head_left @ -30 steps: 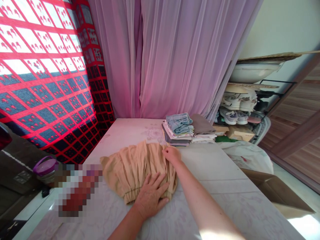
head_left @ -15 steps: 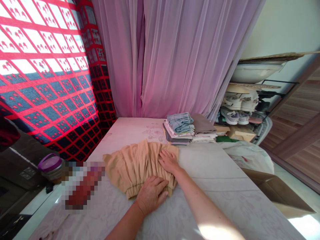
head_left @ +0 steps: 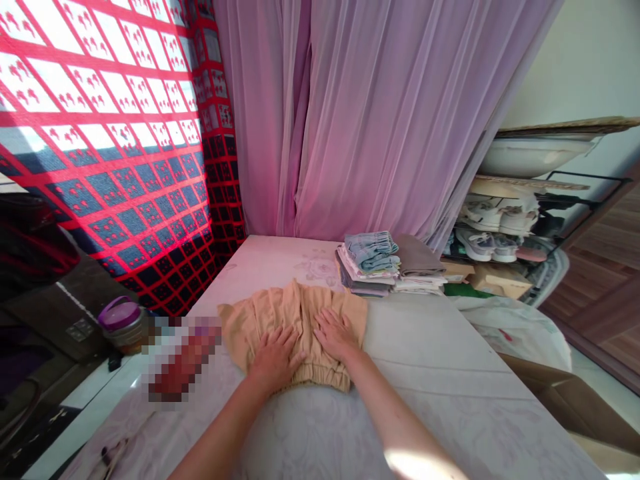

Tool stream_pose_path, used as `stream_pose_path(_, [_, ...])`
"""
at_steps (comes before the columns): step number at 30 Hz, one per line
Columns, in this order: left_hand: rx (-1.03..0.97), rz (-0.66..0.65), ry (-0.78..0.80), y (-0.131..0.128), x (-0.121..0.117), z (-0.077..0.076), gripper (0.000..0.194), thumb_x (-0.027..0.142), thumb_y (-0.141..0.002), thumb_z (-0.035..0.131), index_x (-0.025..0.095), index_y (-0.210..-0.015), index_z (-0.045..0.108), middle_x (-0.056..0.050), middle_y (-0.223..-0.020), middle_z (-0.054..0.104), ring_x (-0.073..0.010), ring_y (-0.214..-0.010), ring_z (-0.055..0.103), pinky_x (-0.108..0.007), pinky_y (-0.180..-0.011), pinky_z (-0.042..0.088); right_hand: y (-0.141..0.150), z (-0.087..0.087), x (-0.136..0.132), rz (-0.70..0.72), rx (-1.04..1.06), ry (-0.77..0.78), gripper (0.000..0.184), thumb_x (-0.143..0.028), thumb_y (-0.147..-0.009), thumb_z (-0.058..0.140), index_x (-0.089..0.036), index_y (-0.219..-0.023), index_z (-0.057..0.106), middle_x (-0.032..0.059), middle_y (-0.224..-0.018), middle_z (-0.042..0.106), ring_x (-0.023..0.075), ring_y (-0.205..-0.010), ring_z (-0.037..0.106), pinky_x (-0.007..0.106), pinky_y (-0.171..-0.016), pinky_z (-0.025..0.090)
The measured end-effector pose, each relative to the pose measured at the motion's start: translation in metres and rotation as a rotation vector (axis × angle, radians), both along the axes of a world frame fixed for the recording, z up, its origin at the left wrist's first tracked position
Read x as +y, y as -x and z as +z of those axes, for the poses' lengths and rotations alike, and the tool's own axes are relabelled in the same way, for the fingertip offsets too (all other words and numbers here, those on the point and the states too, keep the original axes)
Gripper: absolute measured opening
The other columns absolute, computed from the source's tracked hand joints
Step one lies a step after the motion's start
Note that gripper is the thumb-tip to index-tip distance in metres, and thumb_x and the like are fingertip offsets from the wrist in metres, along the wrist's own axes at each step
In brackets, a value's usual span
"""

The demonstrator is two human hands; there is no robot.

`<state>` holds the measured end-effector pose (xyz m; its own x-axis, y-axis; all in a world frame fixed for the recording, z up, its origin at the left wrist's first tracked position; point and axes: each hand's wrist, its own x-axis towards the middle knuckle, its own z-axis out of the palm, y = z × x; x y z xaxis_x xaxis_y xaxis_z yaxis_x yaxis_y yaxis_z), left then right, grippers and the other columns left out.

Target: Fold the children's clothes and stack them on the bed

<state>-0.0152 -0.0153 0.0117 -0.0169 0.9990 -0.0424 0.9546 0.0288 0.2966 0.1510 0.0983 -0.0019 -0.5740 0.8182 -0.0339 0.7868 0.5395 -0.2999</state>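
Observation:
Tan shorts (head_left: 315,313) with a gathered elastic waistband lie spread on the pale floral table cover (head_left: 430,387), the waistband toward me. My left hand (head_left: 276,357) rests flat on their left half, fingers apart. On the right half lies my right hand (head_left: 336,335), also flat with its fingers spread. Neither hand grips the cloth. Behind the shorts, to the right, stands a stack of folded clothes (head_left: 367,283) topped by light-blue denim (head_left: 373,250). Beside it is a second folded pile with a grey-brown piece (head_left: 417,255) on top.
A blurred-out reddish patch (head_left: 183,367) lies left of the shorts. A purple-lidded container (head_left: 120,317) stands beyond the left edge. At the right are a shoe rack (head_left: 500,220), a white plastic bag (head_left: 515,330) and an open cardboard box (head_left: 570,400). Purple curtains (head_left: 380,120) hang behind.
My left hand has moved from the waistband up and left onto the shorts' left part. The right hand stays on the right part. The view has shifted slightly left.

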Motion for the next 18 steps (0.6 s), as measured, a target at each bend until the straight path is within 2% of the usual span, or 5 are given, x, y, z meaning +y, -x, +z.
stream_pose_path(4, [-0.03, 0.05, -0.021, -0.002, -0.001, -0.005, 0.056, 0.051, -0.092, 0.038, 0.024, -0.141, 0.045, -0.008, -0.151, 0.039, -0.0306, -0.141, 0.03, -0.055, -0.113, 0.02, 0.005, 0.018, -0.008, -0.012, 0.061, -0.031, 0.05, -0.036, -0.095, 0.036, -0.024, -0.143, 0.042, 0.0093, -0.152, 0.036, 0.0236, -0.141, 0.027, 0.053, -0.113, 0.014])
stream_pose_path(7, [-0.074, 0.056, -0.032, 0.003, 0.0, -0.007, 0.056, 0.051, -0.094, 0.033, 0.021, -0.14, 0.045, -0.01, -0.149, 0.041, -0.0271, -0.14, 0.031, -0.052, -0.114, 0.022, 0.013, 0.025, -0.021, 0.047, 0.131, -0.074, 0.05, -0.035, -0.095, 0.036, -0.025, -0.144, 0.039, 0.0078, -0.154, 0.033, 0.0217, -0.142, 0.024, 0.049, -0.115, 0.012])
stream_pose_path(10, [-0.059, 0.098, -0.045, 0.006, 0.0, -0.01, 0.056, 0.049, -0.094, 0.033, 0.017, -0.139, 0.046, -0.012, -0.149, 0.042, -0.0268, -0.14, 0.032, -0.05, -0.114, 0.023, 0.018, 0.018, -0.031, 0.127, 0.106, -0.028, 0.049, -0.038, -0.096, 0.035, -0.026, -0.144, 0.041, 0.0072, -0.154, 0.031, 0.0212, -0.143, 0.022, 0.049, -0.115, 0.01])
stream_pose_path(13, [-0.033, 0.159, -0.078, 0.004, 0.0, -0.013, 0.055, 0.049, -0.093, 0.036, 0.016, -0.136, 0.048, -0.014, -0.148, 0.042, -0.0295, -0.139, 0.034, -0.052, -0.112, 0.025, 0.019, 0.008, -0.034, 0.123, 0.057, 0.051, 0.051, -0.042, -0.096, 0.034, -0.026, -0.144, 0.04, 0.0071, -0.154, 0.032, 0.0221, -0.143, 0.023, 0.051, -0.115, 0.01])
stream_pose_path(18, [-0.086, 0.202, -0.172, 0.004, -0.002, -0.016, 0.048, 0.044, -0.09, 0.043, 0.018, -0.13, 0.052, -0.014, -0.142, 0.049, -0.03, -0.134, 0.042, -0.052, -0.111, 0.028, 0.015, 0.006, -0.032, 0.088, 0.107, 0.001, 0.051, -0.04, -0.095, 0.037, -0.026, -0.144, 0.04, 0.0082, -0.15, 0.039, 0.023, -0.14, 0.031, 0.049, -0.114, 0.017])
